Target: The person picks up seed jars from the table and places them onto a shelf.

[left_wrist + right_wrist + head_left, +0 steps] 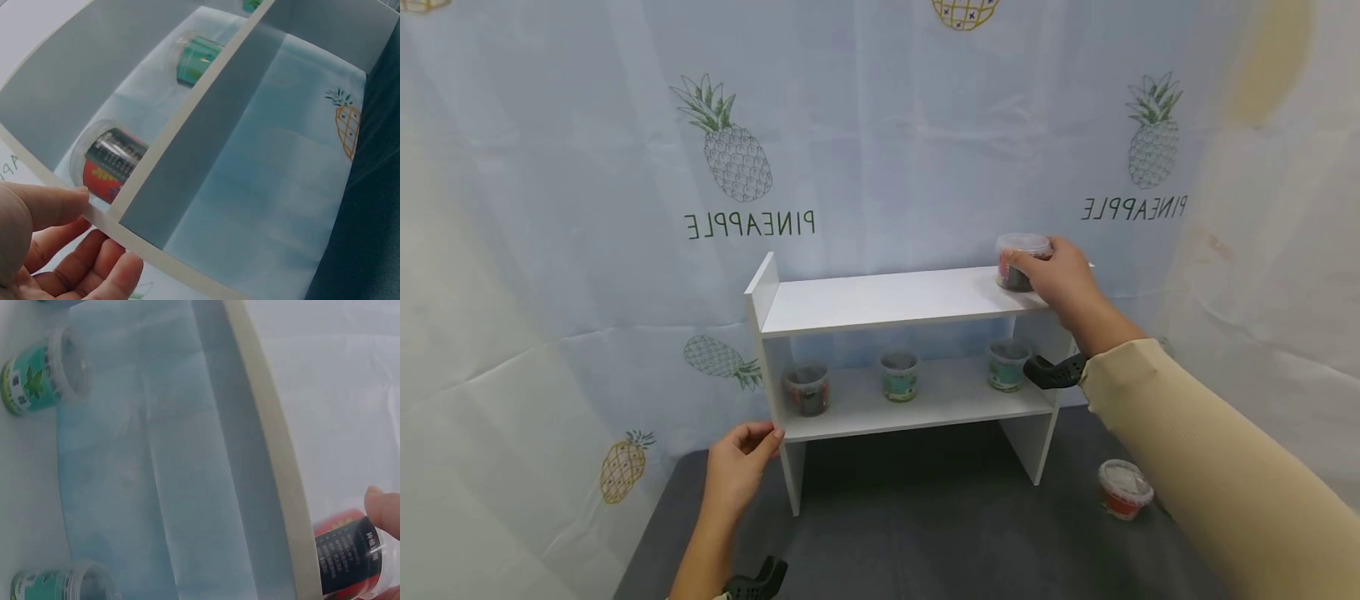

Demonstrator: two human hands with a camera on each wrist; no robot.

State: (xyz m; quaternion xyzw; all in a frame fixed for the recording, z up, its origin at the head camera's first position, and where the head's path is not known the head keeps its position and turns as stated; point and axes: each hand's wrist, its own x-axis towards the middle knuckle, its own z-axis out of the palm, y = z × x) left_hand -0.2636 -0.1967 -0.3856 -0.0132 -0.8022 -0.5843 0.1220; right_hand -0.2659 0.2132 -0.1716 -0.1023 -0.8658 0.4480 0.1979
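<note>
Clear round plastic cup w/ red-&-black label point(1013, 279) upright at top R end of white 2-tier shelf unit point(880, 300); R grip point(1066, 279) clamped round it, beige-sleeved R arm point(1210, 467) stretched fwd. L grip point(739, 462) lower, thumb & fingers pinching unit's L side.

1. Shelf point(762, 293) mid-frame on your table point(887, 533), curtain point(887, 167) behind.
2. Lower board point(951, 392), left to right: left cup point(809, 392), middle cup point(898, 377), right cup point(1006, 367).
3. Upper board point(880, 298), right end: held cup point(1015, 279), in your right hand point(1069, 282).
4. Your left hand point(737, 468) at shelf's left side.
5. Loose cup point(1124, 490) on table, lower right.
</note>
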